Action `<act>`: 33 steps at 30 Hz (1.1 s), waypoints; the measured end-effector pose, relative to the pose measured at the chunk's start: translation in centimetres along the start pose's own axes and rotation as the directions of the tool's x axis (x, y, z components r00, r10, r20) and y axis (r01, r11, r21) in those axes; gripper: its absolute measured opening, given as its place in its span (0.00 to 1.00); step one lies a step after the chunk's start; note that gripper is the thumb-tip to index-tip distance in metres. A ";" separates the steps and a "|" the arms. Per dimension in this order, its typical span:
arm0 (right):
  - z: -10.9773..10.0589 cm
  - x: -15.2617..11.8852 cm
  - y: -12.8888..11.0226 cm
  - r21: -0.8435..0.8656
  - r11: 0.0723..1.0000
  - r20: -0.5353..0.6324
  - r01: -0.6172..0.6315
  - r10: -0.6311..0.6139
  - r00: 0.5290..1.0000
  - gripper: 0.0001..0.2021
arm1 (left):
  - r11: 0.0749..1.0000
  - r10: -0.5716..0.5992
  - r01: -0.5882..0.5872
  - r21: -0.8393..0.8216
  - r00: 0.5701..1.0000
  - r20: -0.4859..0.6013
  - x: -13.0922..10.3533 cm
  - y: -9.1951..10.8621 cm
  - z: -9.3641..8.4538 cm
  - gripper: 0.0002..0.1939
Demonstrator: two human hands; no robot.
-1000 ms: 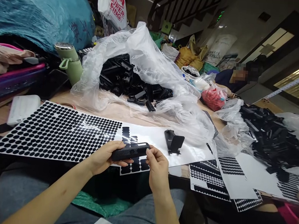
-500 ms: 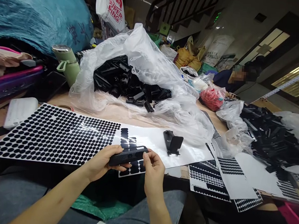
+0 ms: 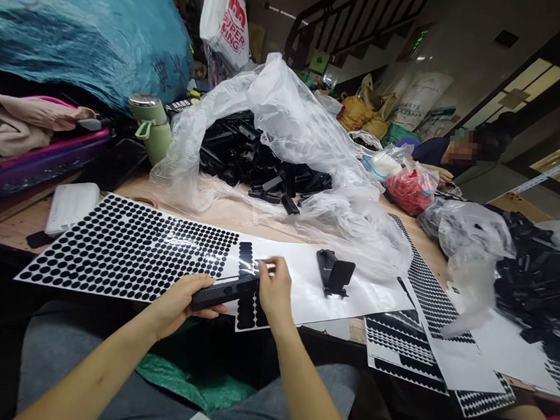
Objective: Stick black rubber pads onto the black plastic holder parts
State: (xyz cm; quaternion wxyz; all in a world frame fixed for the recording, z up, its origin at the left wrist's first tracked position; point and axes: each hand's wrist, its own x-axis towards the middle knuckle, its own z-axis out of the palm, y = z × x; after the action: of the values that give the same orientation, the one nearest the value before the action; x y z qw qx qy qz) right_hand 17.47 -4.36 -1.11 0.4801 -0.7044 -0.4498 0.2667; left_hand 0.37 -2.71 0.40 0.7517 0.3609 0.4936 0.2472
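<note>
Wooden table (image 3: 223, 203), black piece (image 3: 221, 291) held up at its near edge.
Left hand (image 3: 182, 302) grips one end; right hand (image 3: 274, 289) pinches at the other, its exact hold unclear.

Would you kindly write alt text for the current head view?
A left hand holds a long black object, the right hand at its end, above a sheet of black dots; behind lie black parts in crumpled plastic.
</note>
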 end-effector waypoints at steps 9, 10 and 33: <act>8.7 10.0 -0.7 -0.483 0.873 0.249 0.068 0.063 0.966 0.04 | 0.991 -0.003 0.006 0.134 1.000 -0.023 1.4 0.9 -2.6 0.15; 8.9 10.2 -0.6 -0.491 0.868 0.252 0.065 0.070 0.965 0.04 | 0.988 0.024 -0.024 0.152 1.000 -0.002 1.4 0.9 -2.6 0.17; 4.0 0.0 -1.2 -0.121 0.992 0.313 0.042 -0.002 0.950 0.06 | 0.824 0.411 -0.336 0.455 0.909 -0.072 3.8 -1.4 -3.3 0.20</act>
State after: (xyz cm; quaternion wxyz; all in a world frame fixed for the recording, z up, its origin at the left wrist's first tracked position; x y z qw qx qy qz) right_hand 13.75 -2.45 -1.60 0.3603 -0.6772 -0.5439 0.3402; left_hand -1.22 0.15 -3.68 0.5451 0.5864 0.5166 0.3035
